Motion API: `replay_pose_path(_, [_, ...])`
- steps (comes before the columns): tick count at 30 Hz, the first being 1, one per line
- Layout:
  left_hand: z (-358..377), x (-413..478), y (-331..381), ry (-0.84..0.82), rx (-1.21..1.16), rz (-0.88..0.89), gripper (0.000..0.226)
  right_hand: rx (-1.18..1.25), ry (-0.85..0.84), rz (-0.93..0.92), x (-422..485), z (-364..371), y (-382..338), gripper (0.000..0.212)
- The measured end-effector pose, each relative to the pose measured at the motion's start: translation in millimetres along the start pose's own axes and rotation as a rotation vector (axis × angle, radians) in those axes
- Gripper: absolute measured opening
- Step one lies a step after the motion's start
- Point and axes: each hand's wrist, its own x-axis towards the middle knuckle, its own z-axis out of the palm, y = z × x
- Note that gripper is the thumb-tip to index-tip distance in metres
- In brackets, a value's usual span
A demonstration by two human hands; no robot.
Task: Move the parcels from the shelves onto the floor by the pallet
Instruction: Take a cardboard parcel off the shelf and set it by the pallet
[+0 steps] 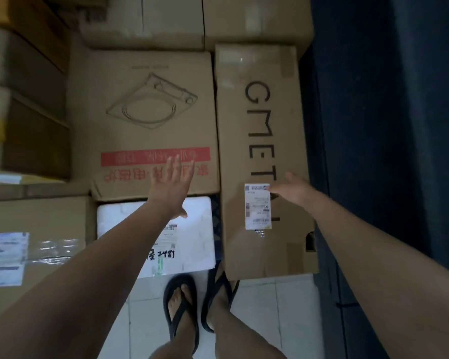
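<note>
**Both hands open above parcels on the floor**

The left hand (170, 187) is held flat with its fingers straight and spread and the thumb out to the side. It grips nothing. It hovers over the near edge of the red-print box (145, 120); whether it touches the card cannot be told.

The right hand (292, 189) is loose, with the fingers stretched towards the left and holding nothing. Its fingertips lie at the top right corner of the label (257, 206) on the long box (262, 151). Whether they touch cannot be told.

The long box lies flat on the tiled floor (270, 307), printed with large dark letters along its length. Its left side is just beside the red-print box, which carries a line drawing and a red band.

In front of the red-print box sits a white box (197, 244) with a label and handwritten digits, partly under the left forearm. To its left is a taped brown box (36, 218) with its own sticker.

Two feet in black sandals (180, 307) stand on the tiles, close to the white box and the long box. More brown boxes (171, 19) are packed behind. Blurred stacked parcels (24, 99) fill the far left. A dark blue surface (386, 125) runs down the right side, too dim to identify.
</note>
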Motion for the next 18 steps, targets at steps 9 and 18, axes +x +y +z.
replay_pose_path(9, [-117.3,-35.1,-22.1,0.089,-0.081,0.015,0.108,-0.050,0.052,-0.077,-61.5,-106.9,-59.5,0.056])
replay_pose_path(18, [-125.5,99.4,44.2,0.024,-0.502,-0.209,0.118,0.031,0.111,-0.259,88.3,-177.5,-97.9,0.062])
